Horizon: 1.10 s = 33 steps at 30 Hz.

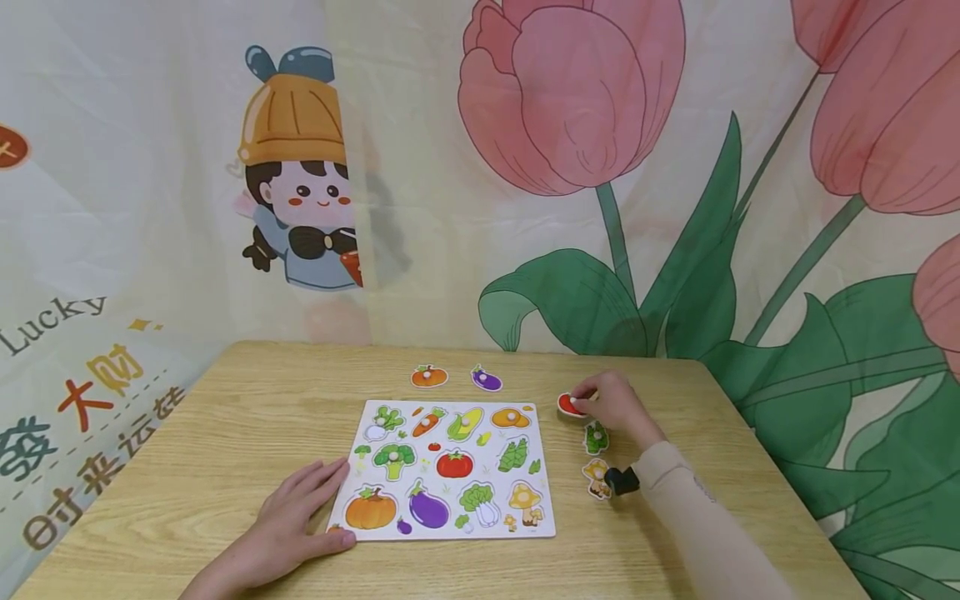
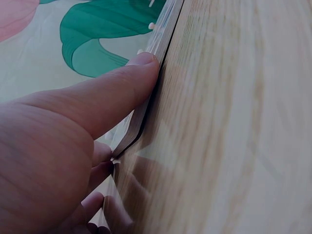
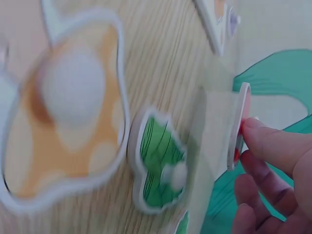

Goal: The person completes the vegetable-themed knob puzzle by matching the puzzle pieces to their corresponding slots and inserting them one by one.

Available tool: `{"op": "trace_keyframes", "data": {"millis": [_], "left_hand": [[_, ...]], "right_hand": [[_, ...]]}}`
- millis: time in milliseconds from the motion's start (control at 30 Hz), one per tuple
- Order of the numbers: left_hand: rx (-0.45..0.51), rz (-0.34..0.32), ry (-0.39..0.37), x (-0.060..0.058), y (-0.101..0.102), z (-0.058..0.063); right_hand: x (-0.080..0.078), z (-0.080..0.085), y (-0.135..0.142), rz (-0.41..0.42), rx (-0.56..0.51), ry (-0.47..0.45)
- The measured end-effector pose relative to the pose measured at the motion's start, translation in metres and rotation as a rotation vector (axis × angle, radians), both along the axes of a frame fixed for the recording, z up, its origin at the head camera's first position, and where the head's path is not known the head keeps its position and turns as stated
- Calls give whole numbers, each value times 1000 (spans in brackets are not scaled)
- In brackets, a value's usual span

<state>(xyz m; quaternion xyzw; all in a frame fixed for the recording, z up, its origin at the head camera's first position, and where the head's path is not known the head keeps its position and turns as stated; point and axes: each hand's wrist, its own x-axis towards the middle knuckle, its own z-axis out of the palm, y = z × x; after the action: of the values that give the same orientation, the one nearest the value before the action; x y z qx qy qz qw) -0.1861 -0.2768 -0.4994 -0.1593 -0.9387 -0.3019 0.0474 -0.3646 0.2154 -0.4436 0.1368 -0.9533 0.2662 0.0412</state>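
In the head view, my right hand (image 1: 615, 410) pinches a red tomato puzzle piece (image 1: 568, 406) by its small knob, right of the vegetable puzzle board (image 1: 542, 446). The right wrist view shows the tomato piece (image 3: 238, 129) tilted on edge, between thumb and fingers and above the tabletop. My left hand (image 1: 288, 517) lies at the board's lower left edge with fingers extended along its side. Its thumb (image 2: 131, 80) touches the board's near edge in the left wrist view. Beneath the right hand lie a green leafy piece (image 1: 596, 437) and a mushroom piece (image 1: 597, 479).
Behind the board lie a pumpkin piece (image 1: 429, 377) and an eggplant piece (image 1: 487, 379). Knobs show on the board's radish (image 1: 392, 417) and broccoli (image 1: 393, 457). The wooden table (image 1: 195, 433) ends against a printed curtain (image 1: 420, 250) at the back.
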Motion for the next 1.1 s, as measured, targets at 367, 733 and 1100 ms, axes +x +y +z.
{"op": "trace_keyframes", "data": {"millis": [367, 733, 1100], "left_hand": [[-16, -8, 17, 0, 1, 1], [-20, -6, 24, 1, 2, 0], [-30, -2, 21, 2, 1, 1]], "right_hand": [[30, -5, -26, -1, -76, -19], [59, -9, -61, 14, -123, -55], [81, -9, -98, 51, -137, -98]]}}
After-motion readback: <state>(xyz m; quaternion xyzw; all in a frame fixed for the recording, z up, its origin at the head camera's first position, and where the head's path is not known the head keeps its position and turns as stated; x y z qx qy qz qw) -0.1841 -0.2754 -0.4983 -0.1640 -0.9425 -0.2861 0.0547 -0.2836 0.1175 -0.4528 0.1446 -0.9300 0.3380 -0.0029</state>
